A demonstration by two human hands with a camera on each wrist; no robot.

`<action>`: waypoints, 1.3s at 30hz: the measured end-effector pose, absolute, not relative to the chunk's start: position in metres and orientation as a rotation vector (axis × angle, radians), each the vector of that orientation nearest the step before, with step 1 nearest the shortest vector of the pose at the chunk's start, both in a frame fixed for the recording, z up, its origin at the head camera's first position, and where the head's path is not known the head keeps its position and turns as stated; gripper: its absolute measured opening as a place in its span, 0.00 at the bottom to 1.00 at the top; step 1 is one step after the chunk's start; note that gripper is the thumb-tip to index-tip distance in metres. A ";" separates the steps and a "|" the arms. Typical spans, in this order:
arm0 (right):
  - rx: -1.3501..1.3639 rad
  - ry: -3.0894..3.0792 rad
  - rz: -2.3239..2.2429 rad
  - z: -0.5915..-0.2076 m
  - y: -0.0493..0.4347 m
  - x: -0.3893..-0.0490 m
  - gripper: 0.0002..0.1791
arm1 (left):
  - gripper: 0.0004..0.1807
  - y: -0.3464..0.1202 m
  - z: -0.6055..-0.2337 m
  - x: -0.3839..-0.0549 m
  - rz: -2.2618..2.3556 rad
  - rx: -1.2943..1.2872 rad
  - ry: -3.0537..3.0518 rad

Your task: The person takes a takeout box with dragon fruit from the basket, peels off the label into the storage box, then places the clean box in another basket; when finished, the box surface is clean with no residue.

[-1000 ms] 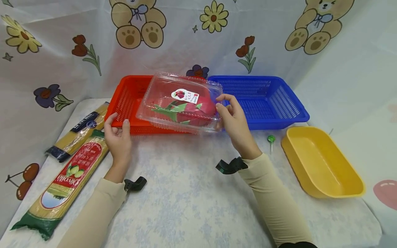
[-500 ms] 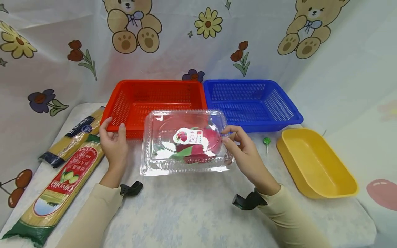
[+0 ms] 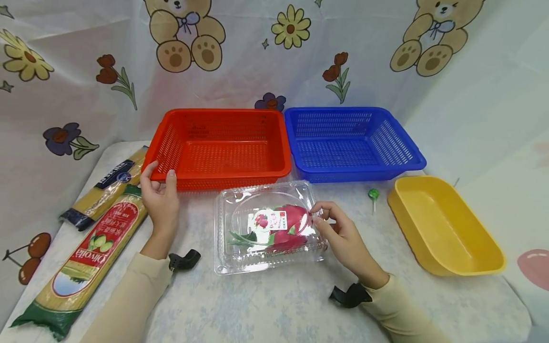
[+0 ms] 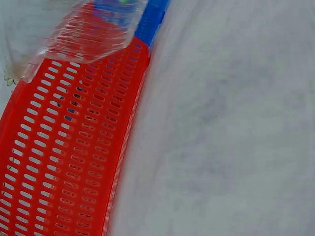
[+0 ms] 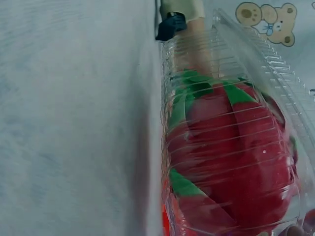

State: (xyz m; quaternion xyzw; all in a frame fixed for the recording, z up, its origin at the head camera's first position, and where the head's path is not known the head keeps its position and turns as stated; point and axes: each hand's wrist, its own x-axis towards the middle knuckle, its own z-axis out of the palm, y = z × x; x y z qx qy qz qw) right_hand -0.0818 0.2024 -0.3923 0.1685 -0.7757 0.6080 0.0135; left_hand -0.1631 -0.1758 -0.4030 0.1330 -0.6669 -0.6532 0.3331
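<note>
A clear plastic clamshell box (image 3: pixel 240 262) with a pink dragon fruit (image 3: pixel 296 216) inside is in front of the baskets. Its lid bears a white label. My right hand (image 3: pixel 349 245) pinches the box's right edge; whether its base rests on the tablecloth I cannot tell. In the right wrist view the fruit (image 5: pixel 231 152) shows large through the ridged wall. My left hand (image 3: pixel 162 205) grips the front left corner of the red basket (image 3: pixel 231 185), its thumb in front. The left wrist view shows the basket's slotted side (image 4: pixel 74 147), without the hand.
A blue basket (image 3: pixel 356 174) stands right of the red one. A yellow tub (image 3: pixel 450 228) sits at the right, with a green lollipop (image 3: pixel 373 194) beside it. Two pasta packs (image 3: pixel 98 247) lie at the left. A printed cloth (image 3: pixel 240 57) hangs behind.
The box has come from above the red basket down and toward me, in my right hand, and tipped to a flatter pose. My left hand stays at the basket corner.
</note>
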 end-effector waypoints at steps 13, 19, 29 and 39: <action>0.295 -2.444 1.848 -0.404 0.211 -0.080 0.09 | 0.26 -0.172 -0.406 -0.168 -1.683 0.399 -1.828; 0.294 -2.448 1.886 -0.402 0.209 -0.087 0.12 | 0.26 -0.170 -0.388 -0.161 -1.670 0.374 -1.821; 0.314 -2.480 1.875 -0.412 0.211 -0.089 0.12 | 0.30 -0.183 -0.408 -0.165 -1.787 0.460 -1.868; 0.341 -2.488 1.790 -0.413 0.212 -0.088 0.12 | 0.33 -0.162 -0.393 -0.102 -2.025 0.358 -2.052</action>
